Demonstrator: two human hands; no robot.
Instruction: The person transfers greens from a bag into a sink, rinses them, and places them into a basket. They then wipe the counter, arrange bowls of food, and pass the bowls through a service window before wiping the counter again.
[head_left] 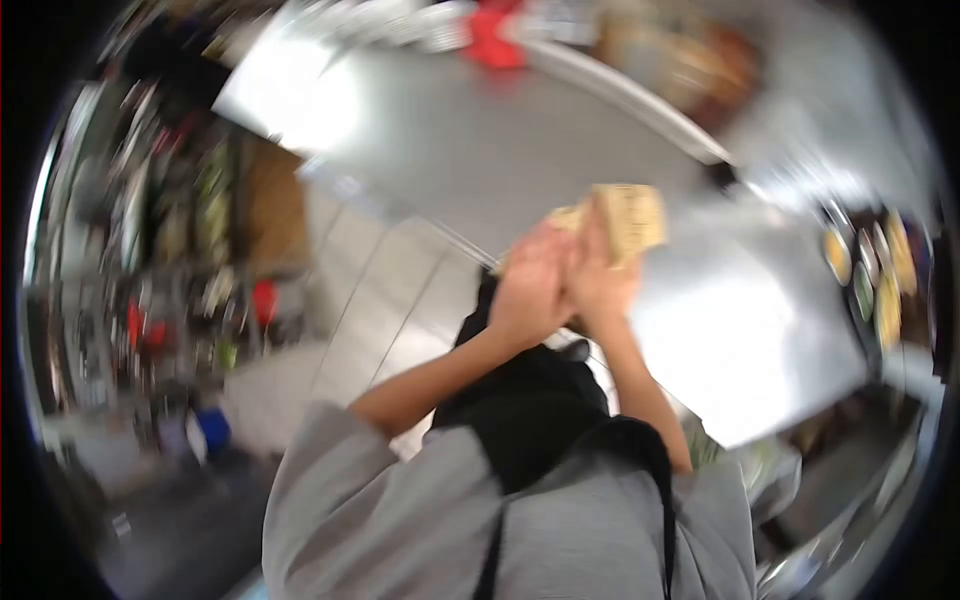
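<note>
Pressing palm against palm, the person's left hand (pixel 528 292) and right hand (pixel 603 280) are closed together around the near end of a pale tan flat squarish slab (pixel 632 215). The slab sticks out beyond the fingers towards the far right. It is held up in the air in front of the chest, above the near edge of the brushed steel counter (pixel 470 150) and apart from it. Blur keeps me from saying whether it is bread, a wrapped sandwich or card.

From where I stand, the hold looks like the weak point. Only one end is pinched, so if the palms slacken the slab could slide out and fall. It might land on the pale tiled floor (pixel 385 300) to the left rather than on the steel. Squeezing harder brings a different risk, since a soft or crumbly piece could buckle or break where the hands grip it.

A black apron (pixel 530 415) hangs over grey sleeves (pixel 350 500) close under the arms. At the far edge of the counter sits a red object (pixel 495 42). A row of small tubs with yellow and green contents (pixel 868 280) runs along the right. Cluttered shelves (pixel 165 230) fill the left, with a blue container (pixel 212 428) low down.

No brand, label or lettering can be read anywhere, because everything is too smeared.
</note>
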